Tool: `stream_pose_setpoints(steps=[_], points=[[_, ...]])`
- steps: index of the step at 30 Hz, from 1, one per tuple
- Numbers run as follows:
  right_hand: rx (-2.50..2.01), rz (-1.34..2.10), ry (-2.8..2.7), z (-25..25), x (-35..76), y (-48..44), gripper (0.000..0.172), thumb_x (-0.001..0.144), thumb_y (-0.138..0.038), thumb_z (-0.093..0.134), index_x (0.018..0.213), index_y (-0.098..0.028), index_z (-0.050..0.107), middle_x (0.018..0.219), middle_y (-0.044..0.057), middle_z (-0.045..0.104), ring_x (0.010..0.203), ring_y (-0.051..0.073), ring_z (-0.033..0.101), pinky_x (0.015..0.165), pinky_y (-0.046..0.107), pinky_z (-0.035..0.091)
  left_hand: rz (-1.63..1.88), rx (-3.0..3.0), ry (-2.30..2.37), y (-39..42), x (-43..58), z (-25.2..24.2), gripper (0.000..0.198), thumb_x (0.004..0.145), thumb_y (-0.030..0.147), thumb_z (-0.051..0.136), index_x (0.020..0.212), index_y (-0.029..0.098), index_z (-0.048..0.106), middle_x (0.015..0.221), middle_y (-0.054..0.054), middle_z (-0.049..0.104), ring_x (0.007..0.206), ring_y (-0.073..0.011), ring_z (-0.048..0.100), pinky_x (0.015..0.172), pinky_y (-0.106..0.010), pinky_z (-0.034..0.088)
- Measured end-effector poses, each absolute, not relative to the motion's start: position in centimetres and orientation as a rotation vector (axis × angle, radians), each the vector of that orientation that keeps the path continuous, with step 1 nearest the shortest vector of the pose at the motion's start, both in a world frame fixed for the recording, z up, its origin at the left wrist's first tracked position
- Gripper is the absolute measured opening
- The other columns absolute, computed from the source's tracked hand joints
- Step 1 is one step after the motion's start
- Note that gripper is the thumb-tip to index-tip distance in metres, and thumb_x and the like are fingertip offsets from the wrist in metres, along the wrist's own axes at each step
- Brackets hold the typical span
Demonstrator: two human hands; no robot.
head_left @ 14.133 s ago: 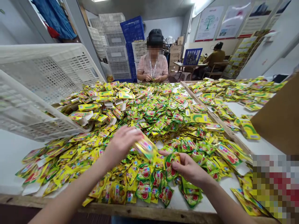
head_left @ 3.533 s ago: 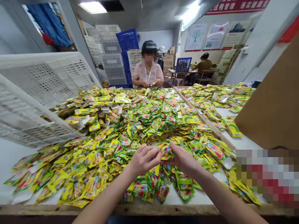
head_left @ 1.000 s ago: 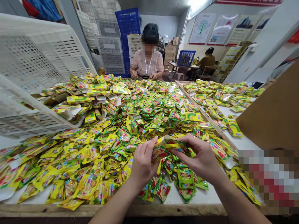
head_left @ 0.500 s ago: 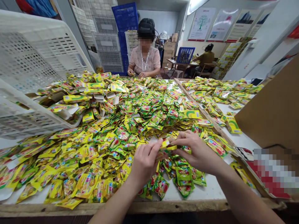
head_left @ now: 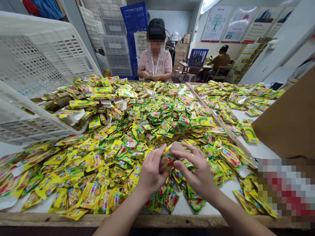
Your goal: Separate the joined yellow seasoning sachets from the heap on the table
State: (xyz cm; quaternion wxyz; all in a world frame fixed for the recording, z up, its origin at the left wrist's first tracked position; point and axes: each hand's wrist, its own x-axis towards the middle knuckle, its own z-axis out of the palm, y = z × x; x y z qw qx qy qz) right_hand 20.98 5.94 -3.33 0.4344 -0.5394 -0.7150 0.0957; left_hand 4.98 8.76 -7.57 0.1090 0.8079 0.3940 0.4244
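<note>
My left hand is closed around a small yellow candy box with a red fruit print, held tilted above the sachets. The box's pale end flap stands up at its right end. My right hand is at that end, fingers spread and thumb apart, with the fingertips touching or very near the flap. No sachet shows between its fingers. Below and around both hands lie green watermelon-print sachets and yellow pineapple-print sachets.
A white plastic crate lies tipped at the left, with yellow boxes spilling out. A wooden strip divides the table at right, beside a brown cardboard panel. Across the table, a person handles something small.
My right hand had been pinching something yellow at the box's end; now its fingers are spread there. The box has turned, showing its printed face and raised flap.
</note>
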Motion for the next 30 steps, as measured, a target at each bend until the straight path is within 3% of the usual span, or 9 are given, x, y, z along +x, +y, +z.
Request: stream_pose_setpoints(steps=[3, 7, 9, 12, 18, 22, 24, 27, 30], points=[[-1.357, 0.250, -1.813, -4.0, 20.5, 5.8, 0.026, 0.073, -0.037, 0.070, 0.098, -0.029, 0.069, 0.099, 0.007, 0.073, 0.107, 0.034, 0.058, 0.094, 0.053, 0.032, 1.217, 2.403, 1.099, 8.9, 4.9, -7.5, 0.059, 0.085, 0.029, 0.052, 0.140, 0.019, 0.031, 0.122, -0.013, 0.058, 0.111, -0.0251, 0.056, 0.094, -0.039, 0.046], [-1.391, 0.130, -1.724, -4.0, 20.3, 6.0, 0.013, 0.072, -0.034, 0.070, 0.084, -0.028, 0.070, 0.083, 0.005, 0.073, 0.109, 0.035, 0.057, 0.097, 0.056, 0.026, 1.252, 2.372, 1.045, 8.7, 5.1, -7.5, 0.055, 0.084, 0.027, 0.055, 0.135, 0.019, 0.036, 0.120, -0.013, 0.061, 0.110, -0.0236, 0.059, 0.093, -0.036, 0.047], [-1.410, 0.221, -1.733, -3.6, 20.4, 6.1, 0.008, 0.073, -0.035, 0.069, 0.074, -0.027, 0.069, 0.077, 0.004, 0.072, 0.101, 0.034, 0.060, 0.095, 0.055, 0.029, 1.250, 2.303, 1.061, 8.6, 5.1, -7.6, 0.051, 0.082, 0.029, 0.059, 0.129, 0.019, 0.041, 0.115, -0.012, 0.064, 0.104, -0.0233, 0.062, 0.089, -0.035, 0.049], [-1.413, 0.524, -1.770, -3.1, 20.6, 6.3, 0.016, 0.076, -0.035, 0.066, 0.064, -0.025, 0.068, 0.071, 0.004, 0.069, 0.080, 0.027, 0.061, 0.085, 0.047, 0.040, 1.155, 2.232, 1.035, 8.5, 5.0, -7.7, 0.047, 0.079, 0.030, 0.062, 0.122, 0.020, 0.046, 0.110, -0.010, 0.065, 0.101, -0.0235, 0.063, 0.086, -0.036, 0.051], [-1.250, 1.035, -1.208, -3.9, 20.8, 6.6, 0.028, 0.073, -0.044, 0.070, 0.087, -0.020, 0.068, 0.075, 0.004, 0.070, 0.071, 0.021, 0.064, 0.064, 0.032, 0.052, 1.192, 1.803, 1.104, 8.6, 5.3, -6.1, 0.062, 0.073, 0.040, 0.071, 0.125, 0.021, 0.042, 0.128, -0.012, 0.054, 0.111, -0.0258, 0.056, 0.095, -0.042, 0.045], [-1.220, 0.831, -1.071, -4.7, 20.9, 6.0, 0.055, 0.066, -0.034, 0.079, 0.115, -0.027, 0.054, 0.102, 0.004, 0.064, 0.072, 0.015, 0.062, 0.059, 0.025, 0.053, 1.063, 1.563, 0.950, 8.2, 6.0, -5.6, 0.028, 0.087, 0.039, 0.053, 0.107, 0.019, 0.054, 0.107, -0.008, 0.064, 0.099, -0.0201, 0.060, 0.089, -0.034, 0.046], [-1.243, 0.829, -1.119, -4.9, 21.7, 5.8, 0.062, 0.066, -0.032, 0.079, 0.120, -0.030, 0.049, 0.112, 0.004, 0.059, 0.061, 0.010, 0.057, 0.049, 0.021, 0.049, 1.018, 1.525, 0.904, 7.9, 6.3, -5.8, 0.027, 0.089, 0.039, 0.051, 0.107, 0.019, 0.054, 0.105, -0.008, 0.064, 0.101, -0.0204, 0.059, 0.090, -0.034, 0.046], [-1.331, 1.025, -1.315, -4.5, 24.7, 6.7, 0.053, 0.065, -0.033, 0.078, 0.113, -0.025, 0.056, 0.101, 0.003, 0.064, 0.045, 0.005, 0.048, 0.038, 0.019, 0.042, 0.838, 1.557, 0.829, 7.7, 6.1, -6.3, 0.043, 0.089, 0.044, 0.049, 0.125, 0.020, 0.045, 0.116, -0.011, 0.060, 0.101, -0.0215, 0.059, 0.088, -0.037, 0.047], [-1.446, 1.001, -1.453, -2.0, 29.5, 9.4, 0.050, 0.062, -0.034, 0.079, 0.107, -0.021, 0.062, 0.088, 0.003, 0.069, 0.052, 0.011, 0.058, 0.045, 0.024, 0.048, 0.854, 1.587, 0.879, 8.0, 5.4, -6.7, 0.058, 0.088, 0.048, 0.049, 0.138, 0.022, 0.031, 0.131, -0.015, 0.049, 0.104, -0.0227, 0.058, 0.090, -0.041, 0.046]])
